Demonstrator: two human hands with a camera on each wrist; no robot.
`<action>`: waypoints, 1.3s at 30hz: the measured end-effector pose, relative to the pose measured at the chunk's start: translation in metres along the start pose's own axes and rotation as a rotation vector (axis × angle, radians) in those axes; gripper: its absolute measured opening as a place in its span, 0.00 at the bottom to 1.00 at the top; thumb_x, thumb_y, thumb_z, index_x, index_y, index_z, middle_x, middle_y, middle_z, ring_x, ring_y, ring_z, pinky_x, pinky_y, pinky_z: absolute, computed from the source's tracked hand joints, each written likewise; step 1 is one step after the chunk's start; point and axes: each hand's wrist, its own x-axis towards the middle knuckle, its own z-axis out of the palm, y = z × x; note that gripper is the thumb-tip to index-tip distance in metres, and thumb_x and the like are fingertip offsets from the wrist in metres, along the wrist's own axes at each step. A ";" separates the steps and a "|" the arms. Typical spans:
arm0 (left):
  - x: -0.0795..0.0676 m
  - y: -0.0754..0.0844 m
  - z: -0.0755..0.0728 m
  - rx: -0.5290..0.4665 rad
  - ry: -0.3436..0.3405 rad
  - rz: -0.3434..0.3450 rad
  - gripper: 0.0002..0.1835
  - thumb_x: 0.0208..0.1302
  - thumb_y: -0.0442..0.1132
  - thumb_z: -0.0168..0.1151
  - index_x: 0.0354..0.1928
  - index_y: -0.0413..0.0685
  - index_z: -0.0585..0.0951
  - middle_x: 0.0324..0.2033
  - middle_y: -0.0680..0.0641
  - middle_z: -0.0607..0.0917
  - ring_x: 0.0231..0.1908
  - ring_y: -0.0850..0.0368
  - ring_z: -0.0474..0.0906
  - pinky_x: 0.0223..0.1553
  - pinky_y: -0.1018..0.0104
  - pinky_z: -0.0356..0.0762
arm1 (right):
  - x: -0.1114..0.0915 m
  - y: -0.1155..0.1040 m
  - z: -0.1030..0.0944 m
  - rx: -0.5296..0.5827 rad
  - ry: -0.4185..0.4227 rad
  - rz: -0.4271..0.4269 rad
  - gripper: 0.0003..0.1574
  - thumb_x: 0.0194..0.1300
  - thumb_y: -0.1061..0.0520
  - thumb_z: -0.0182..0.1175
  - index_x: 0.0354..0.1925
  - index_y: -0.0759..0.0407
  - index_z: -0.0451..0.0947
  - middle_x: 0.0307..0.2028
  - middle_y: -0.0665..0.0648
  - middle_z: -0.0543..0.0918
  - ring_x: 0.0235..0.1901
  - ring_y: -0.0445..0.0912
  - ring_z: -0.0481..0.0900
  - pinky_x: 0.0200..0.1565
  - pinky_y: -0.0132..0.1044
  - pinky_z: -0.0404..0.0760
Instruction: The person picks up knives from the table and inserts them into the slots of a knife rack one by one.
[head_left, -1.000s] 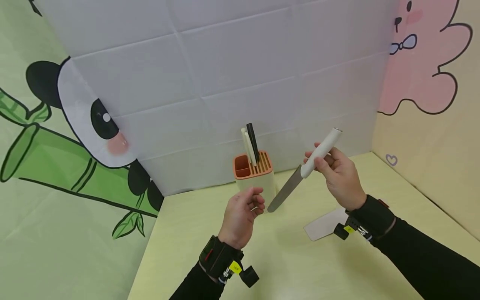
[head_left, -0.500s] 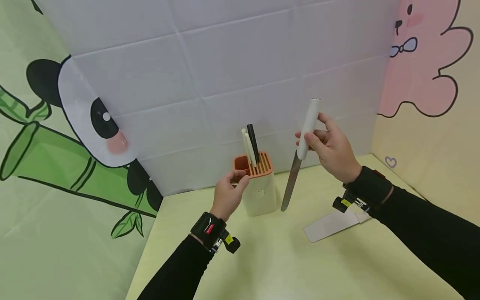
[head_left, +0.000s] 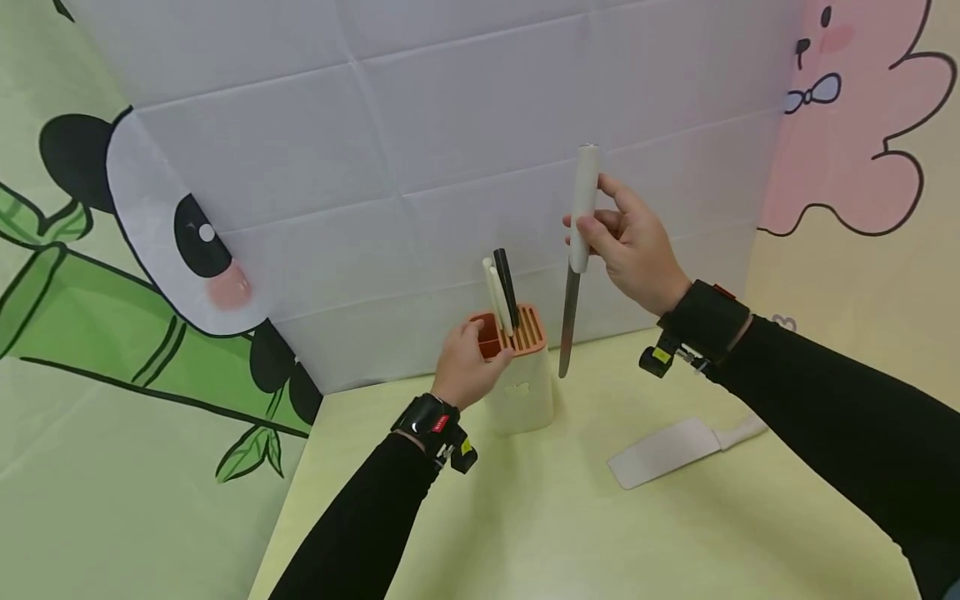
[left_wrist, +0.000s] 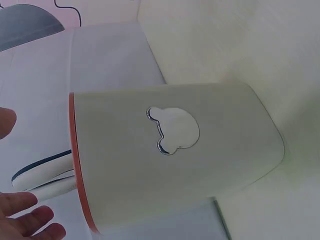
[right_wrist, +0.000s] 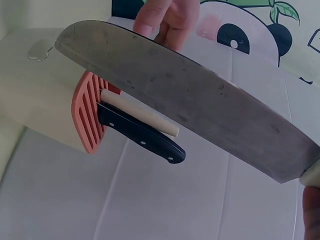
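Observation:
My right hand (head_left: 633,250) grips the white handle of a kitchen knife (head_left: 584,196). Its blade hangs nearly upright, tip down, just right of the knife block (head_left: 521,400) and apart from it; the right wrist view shows the broad steel blade (right_wrist: 185,95). The block is cream with an orange slotted top. Beside its upper left corner is my left hand (head_left: 467,367), fingers loosely bent and spread; in the left wrist view those fingers (left_wrist: 30,217) stand apart from the rim. Black-handled (head_left: 506,283) and white-handled (head_left: 495,296) pieces stand in the block.
A pale cleaver (head_left: 667,454) lies flat on the light yellow table (head_left: 570,533), right of the block, its handle end partly behind my right forearm. Behind the block rises a pale cloth wall (head_left: 465,167); printed panels stand at both sides.
My right hand has risen and moved left, swinging the kitchen knife from slanted to nearly upright. My left hand has gone up to the block's upper left corner.

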 end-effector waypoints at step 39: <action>0.037 -0.024 0.033 0.328 -0.181 0.088 0.47 0.58 0.69 0.53 0.69 0.44 0.58 0.60 0.41 0.70 0.61 0.48 0.62 0.64 0.50 0.56 | 0.060 0.062 0.053 -0.257 -0.022 -0.005 0.34 0.71 0.56 0.49 0.70 0.58 0.50 0.57 0.62 0.73 0.51 0.41 0.75 0.52 0.45 0.76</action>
